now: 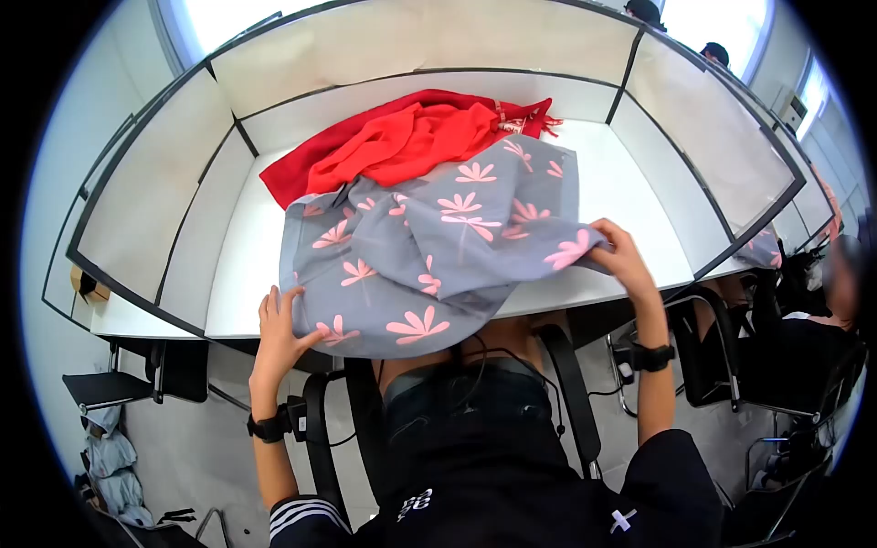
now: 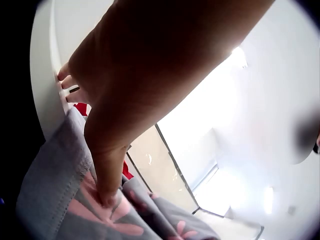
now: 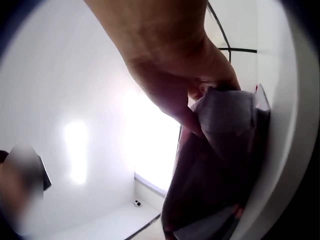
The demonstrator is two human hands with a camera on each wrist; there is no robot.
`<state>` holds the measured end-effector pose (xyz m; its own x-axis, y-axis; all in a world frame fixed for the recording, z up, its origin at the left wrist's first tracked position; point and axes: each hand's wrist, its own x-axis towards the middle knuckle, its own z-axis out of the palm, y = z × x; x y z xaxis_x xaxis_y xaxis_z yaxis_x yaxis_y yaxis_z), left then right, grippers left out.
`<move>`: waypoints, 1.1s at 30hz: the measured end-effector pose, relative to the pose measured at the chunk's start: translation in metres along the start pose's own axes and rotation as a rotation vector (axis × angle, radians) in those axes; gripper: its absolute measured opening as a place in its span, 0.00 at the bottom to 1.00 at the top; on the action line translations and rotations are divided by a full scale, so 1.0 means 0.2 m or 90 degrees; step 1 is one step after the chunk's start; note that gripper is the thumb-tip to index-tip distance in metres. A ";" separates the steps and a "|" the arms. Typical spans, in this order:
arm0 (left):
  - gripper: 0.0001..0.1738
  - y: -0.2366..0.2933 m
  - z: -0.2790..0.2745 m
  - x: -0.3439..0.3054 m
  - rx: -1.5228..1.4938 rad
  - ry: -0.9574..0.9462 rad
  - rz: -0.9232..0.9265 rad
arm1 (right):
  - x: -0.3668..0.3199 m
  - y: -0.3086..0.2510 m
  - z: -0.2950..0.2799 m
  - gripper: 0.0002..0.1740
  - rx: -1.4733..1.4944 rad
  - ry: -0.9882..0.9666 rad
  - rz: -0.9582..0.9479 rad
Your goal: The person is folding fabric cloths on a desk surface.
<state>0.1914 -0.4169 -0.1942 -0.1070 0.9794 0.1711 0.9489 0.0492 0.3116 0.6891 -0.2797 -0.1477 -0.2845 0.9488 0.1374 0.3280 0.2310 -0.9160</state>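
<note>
A grey cloth [image 1: 393,265] with pink flowers lies rumpled across the front of the white table, part of its near edge hanging over the front. My right hand [image 1: 619,258] pinches its right corner between thumb and fingers, lifting it into a fold; the right wrist view shows the bunched hem [image 3: 227,110] in that grip. At the cloth's left edge, my left hand [image 1: 281,331] is spread, its thumb [image 2: 107,187] resting on a pink flower beside the stitched hem. The other left fingers reach onto the white tabletop.
Behind the grey cloth lies a heaped red scarf [image 1: 411,137] with a fringed end, partly covered by it. Upright partition panels [image 1: 438,41] enclose the table's back and sides. A chair armrest [image 1: 568,388] stands close below the table edge. At right another person sits.
</note>
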 end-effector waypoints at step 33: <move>0.20 -0.35 -0.15 0.05 -0.559 -0.099 -0.122 | -0.56 0.03 -0.59 0.30 0.173 0.119 0.190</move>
<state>0.1143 -0.4164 -0.1872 -0.1373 0.9884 -0.0646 0.3454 0.1089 0.9321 0.8295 -0.3593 -0.1246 -0.0369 0.9939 -0.1043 0.1153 -0.0995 -0.9883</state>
